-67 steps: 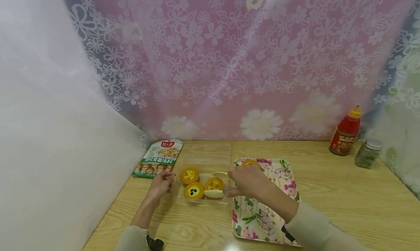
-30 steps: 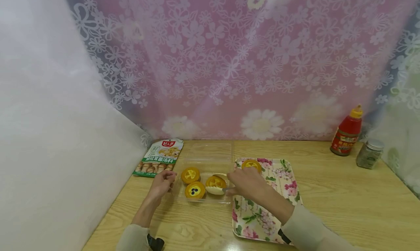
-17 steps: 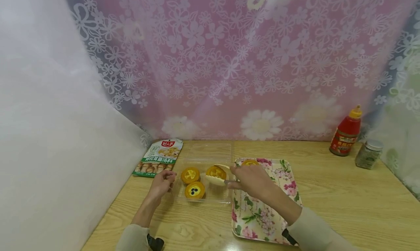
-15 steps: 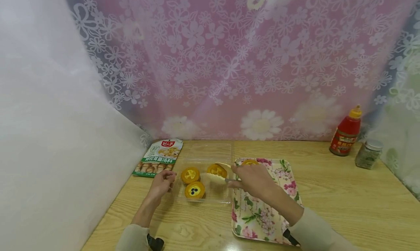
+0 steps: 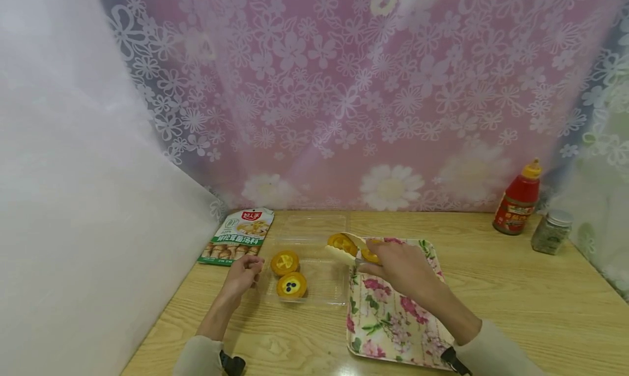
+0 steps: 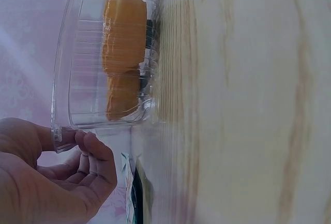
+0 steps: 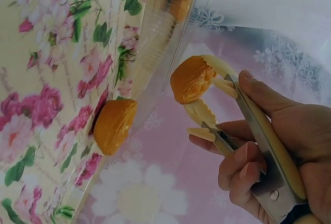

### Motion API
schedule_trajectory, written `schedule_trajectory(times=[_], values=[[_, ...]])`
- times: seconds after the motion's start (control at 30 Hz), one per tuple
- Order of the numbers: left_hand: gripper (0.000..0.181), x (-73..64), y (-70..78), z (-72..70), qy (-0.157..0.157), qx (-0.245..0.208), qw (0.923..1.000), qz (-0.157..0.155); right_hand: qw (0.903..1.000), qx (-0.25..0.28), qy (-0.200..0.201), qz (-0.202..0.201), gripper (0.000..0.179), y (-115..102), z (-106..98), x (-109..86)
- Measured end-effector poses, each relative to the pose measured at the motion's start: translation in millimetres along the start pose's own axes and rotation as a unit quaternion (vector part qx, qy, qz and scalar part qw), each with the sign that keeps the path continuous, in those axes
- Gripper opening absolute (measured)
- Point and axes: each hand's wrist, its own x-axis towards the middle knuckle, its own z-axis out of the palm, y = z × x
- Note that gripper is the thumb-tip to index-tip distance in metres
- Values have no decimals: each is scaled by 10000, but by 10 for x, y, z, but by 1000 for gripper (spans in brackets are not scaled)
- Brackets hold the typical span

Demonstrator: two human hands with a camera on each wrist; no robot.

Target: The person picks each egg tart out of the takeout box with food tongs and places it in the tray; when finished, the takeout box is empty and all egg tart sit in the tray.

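Observation:
My right hand (image 5: 405, 269) grips food tongs (image 7: 264, 151) with metal arms and cream tips. An egg tart (image 7: 191, 79) is clamped between the tips, raised above the right side of the clear plastic container (image 5: 319, 297). Two more egg tarts stay inside at its left: one with yellow fruit (image 5: 284, 262), one with dark berries (image 5: 291, 285). My left hand (image 5: 241, 278) pinches the container's left rim, thumb and finger on the edge in the left wrist view. Another egg tart (image 7: 115, 127) sits at the far left of the flowered tray (image 5: 358, 338), partly behind my right hand in the head view.
A green and white soup-mix packet (image 5: 238, 237) lies behind my left hand. At the back right stand a red sauce bottle (image 5: 516, 201) and a spice jar (image 5: 552, 232). The container's clear lid (image 5: 312, 227) lies folded back toward the floral curtain (image 5: 334, 119).
The tongs have closed on the front right egg tart and lifted it out of its place, up and to the right toward the tray. My left hand has stayed on the rim.

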Motion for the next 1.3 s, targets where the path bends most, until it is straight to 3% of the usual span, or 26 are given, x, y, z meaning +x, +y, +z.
schedule_trajectory(times=[0.27,0.53,0.83,1.13,1.3], values=[[23,-5,8,3,15,22,10000,-8,9993,-223,268,92,57,192,-46,-128],[24,-8,20,2,13,32,10000,-22,9985,-305,101,453,74,504,-39,-316],[24,-12,15,0,1,22,10000,-15,9961,85,-142,865,74,754,-51,-478],[24,-8,7,0,-1,23,10000,-23,9934,-56,-192,1130,75,953,-5,-610],[25,-8,6,-2,-17,16,10000,-15,9937,-144,-206,1088,76,1020,16,-662]])
